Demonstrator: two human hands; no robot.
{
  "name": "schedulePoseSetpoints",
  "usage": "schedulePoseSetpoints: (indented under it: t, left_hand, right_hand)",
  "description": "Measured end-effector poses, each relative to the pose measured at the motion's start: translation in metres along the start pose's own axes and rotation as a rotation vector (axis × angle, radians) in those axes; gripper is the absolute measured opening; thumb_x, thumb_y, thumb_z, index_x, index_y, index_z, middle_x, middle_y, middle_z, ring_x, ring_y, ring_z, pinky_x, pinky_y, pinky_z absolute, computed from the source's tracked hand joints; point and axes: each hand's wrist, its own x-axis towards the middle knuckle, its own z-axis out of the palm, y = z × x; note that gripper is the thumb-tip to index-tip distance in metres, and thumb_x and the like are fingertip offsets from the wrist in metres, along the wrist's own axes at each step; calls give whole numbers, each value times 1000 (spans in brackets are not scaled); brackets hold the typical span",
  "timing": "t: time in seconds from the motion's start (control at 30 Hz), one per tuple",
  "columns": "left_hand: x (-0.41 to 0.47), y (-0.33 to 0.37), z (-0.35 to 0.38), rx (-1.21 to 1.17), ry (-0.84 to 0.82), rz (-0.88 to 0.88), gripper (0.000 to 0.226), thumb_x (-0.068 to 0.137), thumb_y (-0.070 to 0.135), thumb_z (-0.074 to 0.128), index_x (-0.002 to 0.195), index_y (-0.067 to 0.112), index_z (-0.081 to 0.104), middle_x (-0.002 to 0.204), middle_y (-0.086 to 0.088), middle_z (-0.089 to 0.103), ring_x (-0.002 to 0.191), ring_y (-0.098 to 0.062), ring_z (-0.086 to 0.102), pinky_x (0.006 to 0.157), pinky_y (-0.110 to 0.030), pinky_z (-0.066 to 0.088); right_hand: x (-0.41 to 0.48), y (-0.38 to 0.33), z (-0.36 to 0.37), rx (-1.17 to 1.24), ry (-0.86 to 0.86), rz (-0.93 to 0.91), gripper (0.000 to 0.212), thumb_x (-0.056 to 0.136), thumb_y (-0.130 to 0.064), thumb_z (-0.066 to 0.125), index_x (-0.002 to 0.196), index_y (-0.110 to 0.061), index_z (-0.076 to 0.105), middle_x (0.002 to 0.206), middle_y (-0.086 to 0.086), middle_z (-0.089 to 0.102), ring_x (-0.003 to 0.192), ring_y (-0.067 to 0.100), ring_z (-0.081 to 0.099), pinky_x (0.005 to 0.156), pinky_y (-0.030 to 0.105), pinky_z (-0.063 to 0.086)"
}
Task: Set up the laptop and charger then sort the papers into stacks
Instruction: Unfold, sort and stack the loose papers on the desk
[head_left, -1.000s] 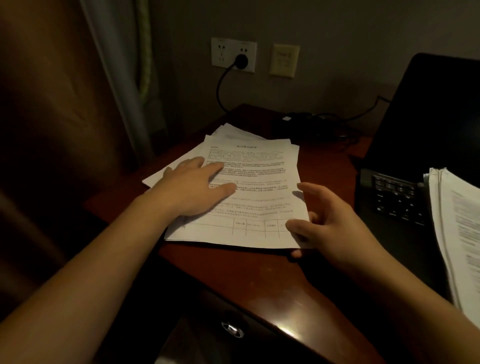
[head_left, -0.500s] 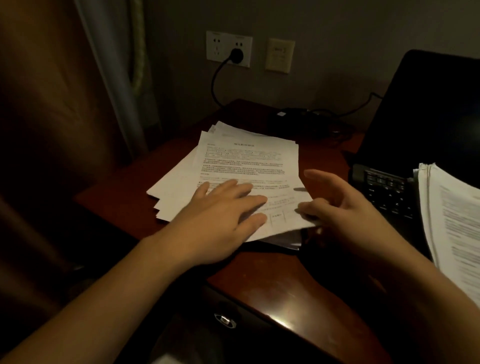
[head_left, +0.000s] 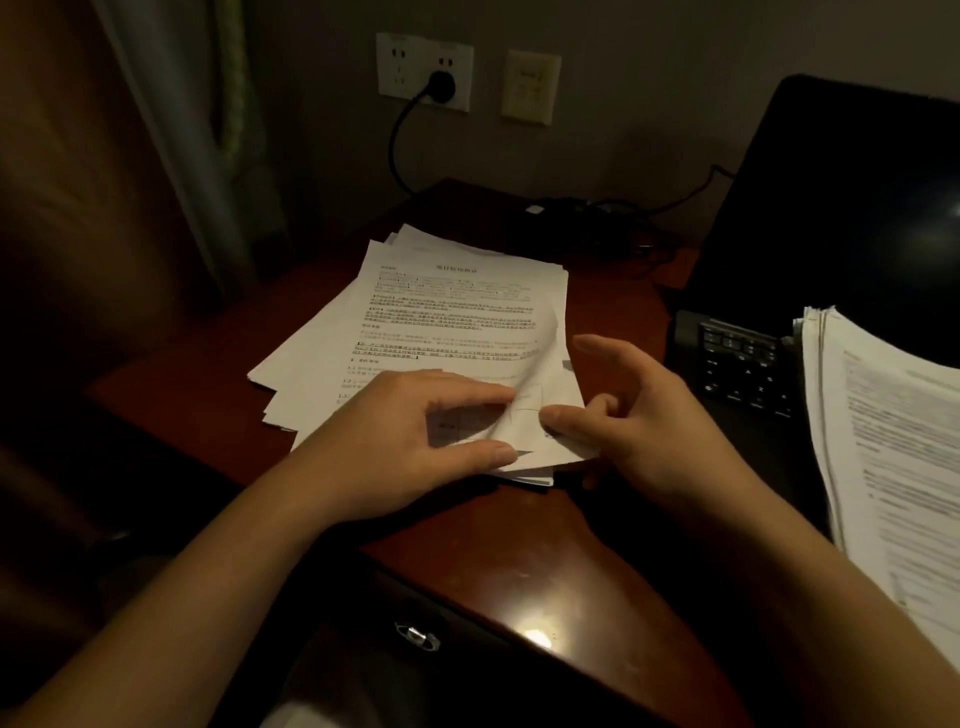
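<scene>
A loose pile of printed papers (head_left: 447, 322) lies fanned on the dark red desk (head_left: 498, 577). My left hand (head_left: 410, 441) rests on the pile's near edge, fingers and thumb at the lifted corner of the top sheet. My right hand (head_left: 639, 415) pinches that same near right corner, which curls up off the pile. An open black laptop (head_left: 831, 249) stands at the right, and a second stack of papers (head_left: 893, 457) lies over its keyboard. The charger cable (head_left: 400, 150) runs from a plug in the wall socket (head_left: 426, 70) down to the desk's back.
The charger brick and coiled cable (head_left: 587, 218) lie at the desk's back edge. A drawer handle (head_left: 415, 636) shows below the front edge. A curtain (head_left: 171, 135) hangs at the left. A second wall plate (head_left: 530, 85) sits beside the socket.
My left hand slid from the middle of the top sheet down to its near edge. My right hand closed on the near right corner, and the corner has lifted and curled.
</scene>
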Motion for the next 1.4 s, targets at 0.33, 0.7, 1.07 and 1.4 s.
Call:
schedulePoseSetpoints:
  t: [0.33, 0.7, 1.07, 1.4]
  left_hand:
    - [-8, 4, 11, 160, 282, 110, 50, 98, 30, 58, 145, 44, 43, 111, 14, 68, 86, 0, 67, 55, -22, 57]
    - [-9, 6, 9, 304, 346, 125, 81, 88, 25, 74, 153, 45, 29, 89, 9, 74, 75, -7, 68, 68, -26, 61]
    - [-10, 2, 5, 94, 168, 78, 62, 85, 58, 67, 142, 53, 42, 117, 33, 56, 115, 9, 50, 86, -7, 44]
    - [-9, 4, 1, -276, 291, -27, 53, 99, 20, 58, 131, 59, 43, 108, 49, 57, 110, 9, 59, 69, -19, 58]
  right_hand:
    - [1, -5, -17, 262, -112, 89, 80, 84, 3, 72, 148, -30, 39, 80, 11, 75, 69, 29, 74, 62, 26, 58]
    - [1, -3, -12, 167, -119, 55, 84, 86, 2, 72, 152, -31, 33, 68, 8, 69, 60, 21, 68, 60, 22, 55]
    - [0, -2, -8, 203, -65, 16, 78, 87, -2, 73, 149, -33, 37, 67, 6, 65, 58, 21, 60, 55, 19, 53]
    - [0, 0, 3, 136, 24, -29, 78, 90, -12, 72, 152, -36, 31, 72, 7, 69, 58, 11, 66, 57, 21, 55]
